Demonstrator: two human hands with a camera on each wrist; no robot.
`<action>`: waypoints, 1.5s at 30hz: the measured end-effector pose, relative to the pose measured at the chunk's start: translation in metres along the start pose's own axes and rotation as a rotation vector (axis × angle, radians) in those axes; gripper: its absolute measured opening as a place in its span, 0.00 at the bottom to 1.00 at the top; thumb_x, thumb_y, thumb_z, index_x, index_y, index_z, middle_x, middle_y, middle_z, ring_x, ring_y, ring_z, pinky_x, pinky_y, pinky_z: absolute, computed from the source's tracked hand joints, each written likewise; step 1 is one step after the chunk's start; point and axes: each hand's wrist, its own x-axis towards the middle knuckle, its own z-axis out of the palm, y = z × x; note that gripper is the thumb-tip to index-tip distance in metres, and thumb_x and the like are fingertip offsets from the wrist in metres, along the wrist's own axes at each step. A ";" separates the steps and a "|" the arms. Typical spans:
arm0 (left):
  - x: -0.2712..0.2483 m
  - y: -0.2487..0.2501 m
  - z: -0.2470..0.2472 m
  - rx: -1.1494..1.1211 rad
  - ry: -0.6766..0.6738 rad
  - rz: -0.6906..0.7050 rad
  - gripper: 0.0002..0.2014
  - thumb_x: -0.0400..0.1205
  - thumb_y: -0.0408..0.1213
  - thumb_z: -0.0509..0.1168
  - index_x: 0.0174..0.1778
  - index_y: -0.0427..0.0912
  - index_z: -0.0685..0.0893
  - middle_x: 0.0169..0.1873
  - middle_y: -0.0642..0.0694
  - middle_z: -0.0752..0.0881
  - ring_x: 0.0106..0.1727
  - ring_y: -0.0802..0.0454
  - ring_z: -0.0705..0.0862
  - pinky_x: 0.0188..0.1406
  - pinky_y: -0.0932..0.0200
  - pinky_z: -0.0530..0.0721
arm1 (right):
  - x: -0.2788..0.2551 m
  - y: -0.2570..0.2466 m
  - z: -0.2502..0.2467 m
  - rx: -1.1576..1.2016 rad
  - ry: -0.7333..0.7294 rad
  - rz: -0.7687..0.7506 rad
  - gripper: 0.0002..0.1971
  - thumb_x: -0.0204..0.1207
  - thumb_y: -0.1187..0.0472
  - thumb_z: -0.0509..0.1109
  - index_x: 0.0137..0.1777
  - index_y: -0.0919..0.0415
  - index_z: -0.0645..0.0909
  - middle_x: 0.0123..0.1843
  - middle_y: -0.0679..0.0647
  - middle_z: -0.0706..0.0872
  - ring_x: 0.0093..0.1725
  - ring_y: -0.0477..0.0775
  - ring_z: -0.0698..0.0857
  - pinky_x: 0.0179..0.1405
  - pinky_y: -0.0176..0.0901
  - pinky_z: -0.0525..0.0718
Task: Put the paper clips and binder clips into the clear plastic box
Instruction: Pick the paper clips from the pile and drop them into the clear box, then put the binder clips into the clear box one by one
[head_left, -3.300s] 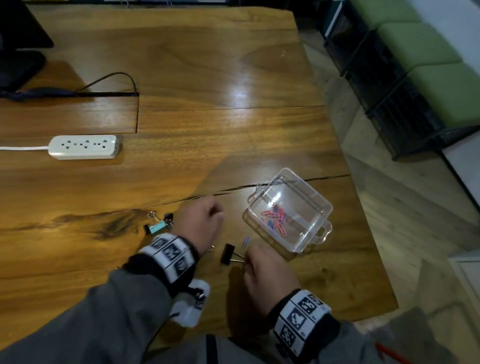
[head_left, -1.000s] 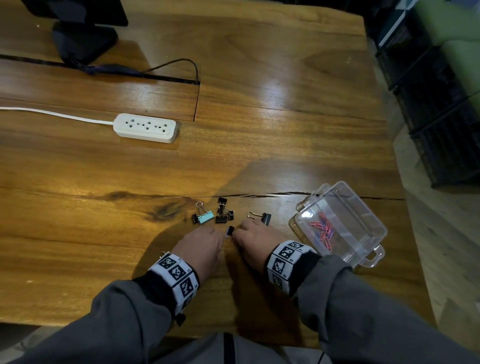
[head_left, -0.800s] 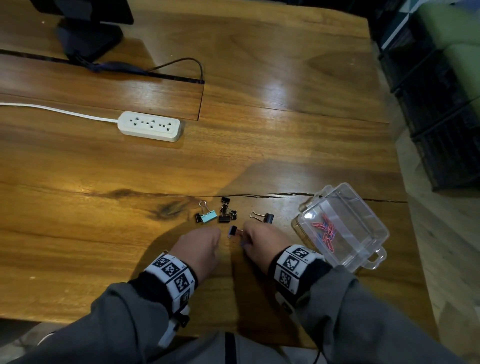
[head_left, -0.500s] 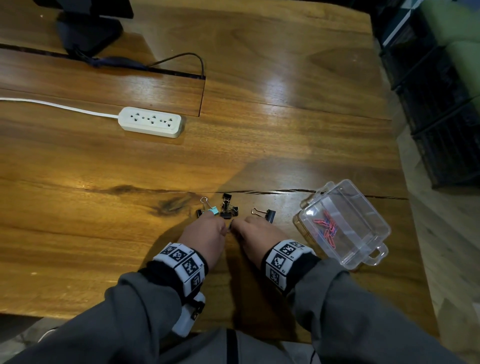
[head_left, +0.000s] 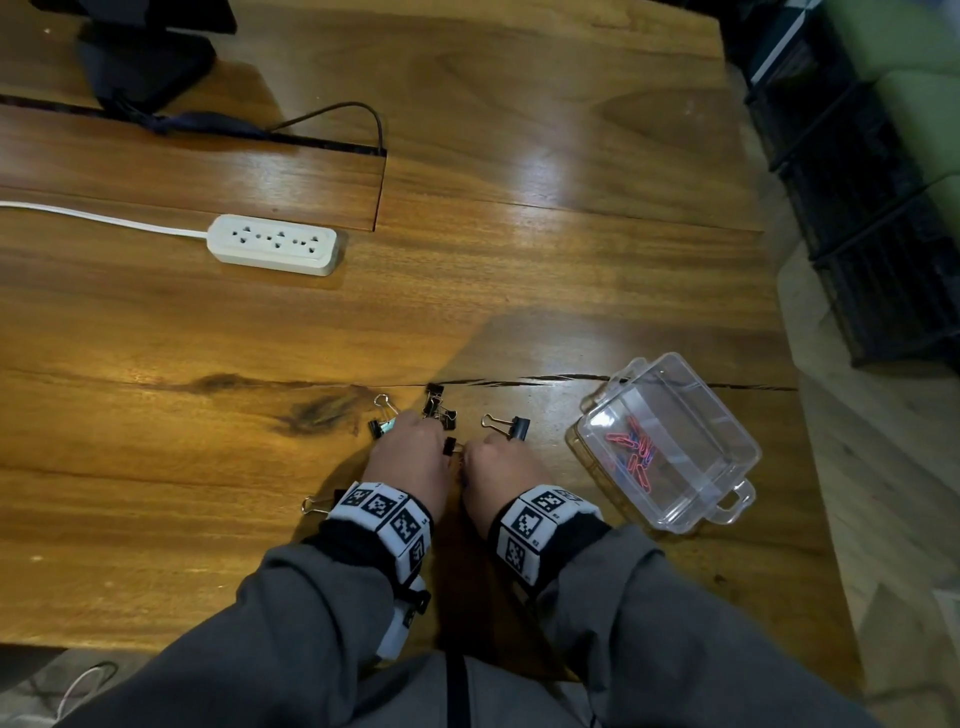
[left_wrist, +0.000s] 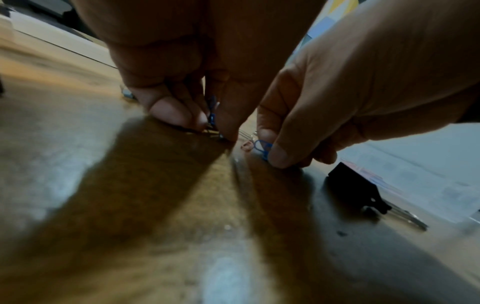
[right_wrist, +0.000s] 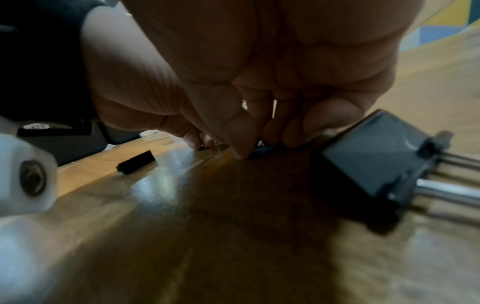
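Observation:
Both hands are fingertips-down on the wooden table (head_left: 519, 260), almost touching. In the left wrist view my left hand (left_wrist: 207, 123) pinches a blue paper clip (left_wrist: 211, 113) against the wood. My right hand (left_wrist: 270, 152) pinches another blue paper clip (left_wrist: 261, 147), with a pink clip (left_wrist: 246, 145) lying beside it. The clear plastic box (head_left: 727, 441) stands open to the right with several pink and blue paper clips (head_left: 634, 452) inside. Black binder clips (head_left: 436, 408) and a teal one (head_left: 382, 426) lie just beyond my left hand (head_left: 410, 457). A further black clip (head_left: 511, 426) sits beyond my right hand (head_left: 498, 467).
A small black binder clip (head_left: 450, 446) sits between the knuckles, another (head_left: 314, 504) by my left wrist. A large black binder clip (right_wrist: 376, 164) lies close to my right fingers. A white power strip (head_left: 272, 244) and a monitor base (head_left: 145, 62) are farther back. The table edge runs right of the box.
My hands have drawn together and slid forward to the clips. The left hand now partly covers the teal binder clip. The box has not moved.

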 end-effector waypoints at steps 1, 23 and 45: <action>0.001 0.000 0.000 0.010 -0.008 -0.003 0.10 0.80 0.35 0.71 0.36 0.45 0.77 0.44 0.48 0.71 0.40 0.51 0.74 0.41 0.58 0.75 | -0.001 0.000 0.001 -0.017 0.001 -0.013 0.09 0.78 0.64 0.68 0.57 0.63 0.81 0.56 0.62 0.84 0.56 0.63 0.81 0.56 0.51 0.79; -0.004 0.125 -0.026 0.042 -0.158 0.386 0.08 0.76 0.36 0.70 0.33 0.46 0.79 0.38 0.49 0.78 0.38 0.49 0.80 0.35 0.54 0.76 | -0.109 0.150 -0.041 0.541 0.514 0.516 0.09 0.77 0.58 0.75 0.42 0.46 0.77 0.43 0.44 0.83 0.42 0.41 0.83 0.37 0.42 0.85; -0.010 0.002 -0.018 0.140 -0.159 -0.163 0.08 0.81 0.45 0.68 0.37 0.50 0.80 0.34 0.52 0.82 0.35 0.55 0.79 0.29 0.58 0.73 | -0.065 0.088 -0.015 0.102 -0.002 0.061 0.12 0.81 0.60 0.68 0.63 0.52 0.74 0.63 0.57 0.76 0.61 0.60 0.79 0.56 0.59 0.84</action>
